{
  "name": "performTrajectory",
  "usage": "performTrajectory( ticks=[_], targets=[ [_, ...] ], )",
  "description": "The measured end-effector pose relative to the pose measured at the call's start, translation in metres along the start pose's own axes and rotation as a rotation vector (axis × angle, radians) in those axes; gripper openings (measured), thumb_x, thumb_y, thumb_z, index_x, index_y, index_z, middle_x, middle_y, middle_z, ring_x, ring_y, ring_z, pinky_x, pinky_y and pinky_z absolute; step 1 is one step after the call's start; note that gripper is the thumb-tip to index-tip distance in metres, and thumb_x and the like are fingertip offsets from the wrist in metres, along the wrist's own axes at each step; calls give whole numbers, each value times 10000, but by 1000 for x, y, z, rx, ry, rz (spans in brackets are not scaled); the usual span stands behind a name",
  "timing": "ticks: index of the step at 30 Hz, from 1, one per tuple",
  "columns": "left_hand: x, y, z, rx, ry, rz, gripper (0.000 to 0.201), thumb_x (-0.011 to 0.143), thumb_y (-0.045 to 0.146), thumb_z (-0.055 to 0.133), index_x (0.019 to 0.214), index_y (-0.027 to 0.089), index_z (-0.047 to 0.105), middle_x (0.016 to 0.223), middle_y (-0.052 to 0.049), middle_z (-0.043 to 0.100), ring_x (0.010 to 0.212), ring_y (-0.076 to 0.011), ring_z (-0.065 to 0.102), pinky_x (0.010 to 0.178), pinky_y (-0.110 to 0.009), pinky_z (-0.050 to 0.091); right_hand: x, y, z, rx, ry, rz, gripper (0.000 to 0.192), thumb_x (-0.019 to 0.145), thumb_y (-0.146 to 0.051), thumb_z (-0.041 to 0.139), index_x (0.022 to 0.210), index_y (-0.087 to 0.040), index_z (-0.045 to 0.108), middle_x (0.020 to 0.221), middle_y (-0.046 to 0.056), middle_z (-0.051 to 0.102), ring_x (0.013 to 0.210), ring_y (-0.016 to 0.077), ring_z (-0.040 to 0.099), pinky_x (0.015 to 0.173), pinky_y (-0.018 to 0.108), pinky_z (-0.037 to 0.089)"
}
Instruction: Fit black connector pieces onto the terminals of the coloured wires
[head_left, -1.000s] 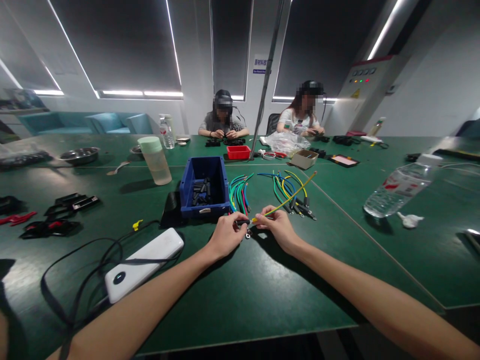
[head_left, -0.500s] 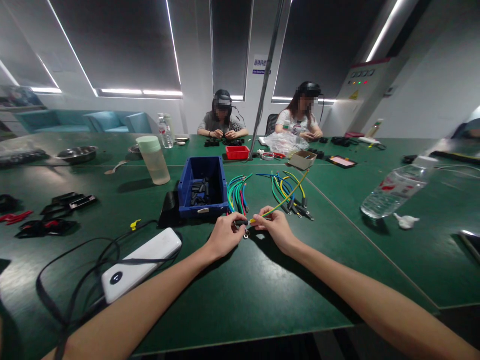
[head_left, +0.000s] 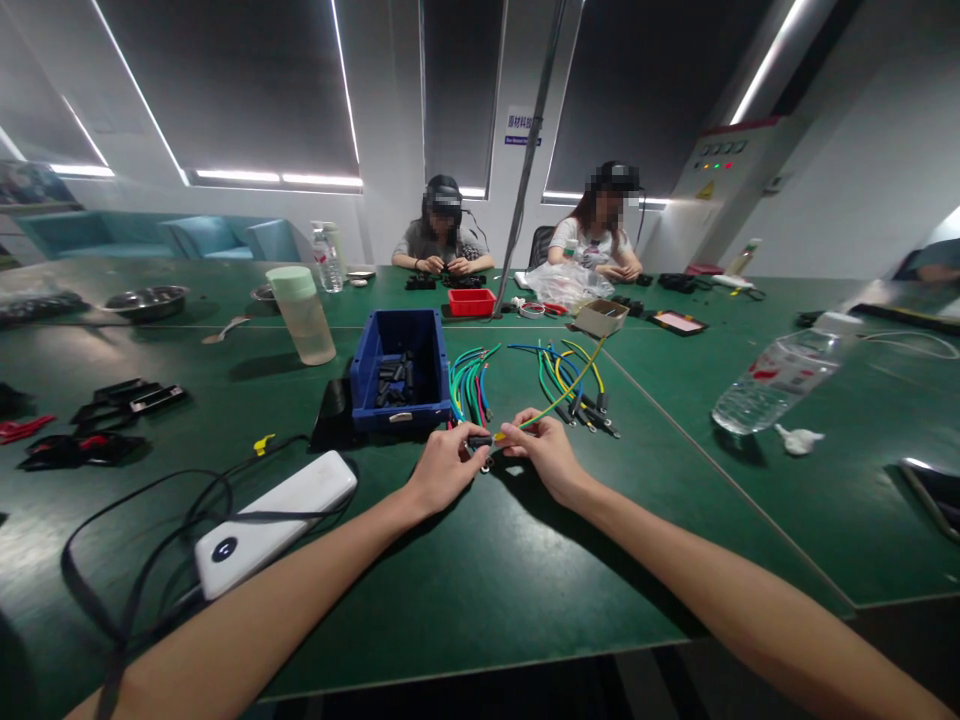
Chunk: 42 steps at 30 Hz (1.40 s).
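My left hand (head_left: 448, 463) is closed, pinching a short black sleeve (head_left: 478, 440) between thumb and fingers. My right hand (head_left: 545, 452) grips a yellow-green wire (head_left: 564, 393) near its end, and its free length slants up to the right. The wire's end meets the sleeve or lies right against it; I cannot tell how far in it is. A small metal ring terminal (head_left: 486, 465) shows just below my left fingertips. Beyond my hands lies a bundle of green, blue and red wires (head_left: 469, 385). To its right are wires with black sleeves and ring terminals (head_left: 577, 385).
A blue bin (head_left: 401, 410) holds loose black sleeves. At left lie a white power bank (head_left: 277, 525) with a black cable and a green-lidded bottle (head_left: 304, 320). A water bottle (head_left: 784, 375) leans at right. Two people sit across the table, near a red tray (head_left: 471, 303).
The whole view has shifted slightly, so things sit a little further left. Both hands keep their grips, with the wire's end still at the sleeve.
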<state>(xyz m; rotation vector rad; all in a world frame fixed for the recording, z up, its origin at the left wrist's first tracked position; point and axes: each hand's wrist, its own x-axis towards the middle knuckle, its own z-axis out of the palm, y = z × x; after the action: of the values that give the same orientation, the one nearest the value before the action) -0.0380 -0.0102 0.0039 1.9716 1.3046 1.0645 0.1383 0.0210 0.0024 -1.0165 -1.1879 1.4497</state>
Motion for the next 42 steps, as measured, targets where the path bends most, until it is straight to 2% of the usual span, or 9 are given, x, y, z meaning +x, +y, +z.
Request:
performTrajectory(
  ticks=[12, 27, 42],
  targets=[
    [-2, 0, 1, -34, -6, 27, 262, 836, 312, 553, 1025, 157, 647, 905, -65, 700, 676, -139, 620, 637, -234, 484, -3, -2, 0, 100, -46, 50, 379, 582, -404, 809, 738, -192, 535, 659, -10, 648, 656, 149, 654, 578, 235, 505],
    [-3, 3, -1, -39, -3, 22, 250, 825, 298, 559, 1000, 157, 668, 769, -50, 687, 694, -155, 615, 605, -229, 460, -4, -3, 1, 53, -55, 30, 351, 589, -408, 801, 699, -190, 549, 654, 6, 658, 661, 171, 658, 588, 270, 524],
    [-3, 4, -1, -69, -25, 20, 231, 822, 298, 558, 982, 164, 658, 801, -42, 686, 667, -142, 617, 590, -218, 469, -5, -2, 1, -17, -86, 26, 348, 593, -412, 797, 699, -180, 560, 640, 15, 678, 639, 164, 665, 567, 244, 503]
  ],
)
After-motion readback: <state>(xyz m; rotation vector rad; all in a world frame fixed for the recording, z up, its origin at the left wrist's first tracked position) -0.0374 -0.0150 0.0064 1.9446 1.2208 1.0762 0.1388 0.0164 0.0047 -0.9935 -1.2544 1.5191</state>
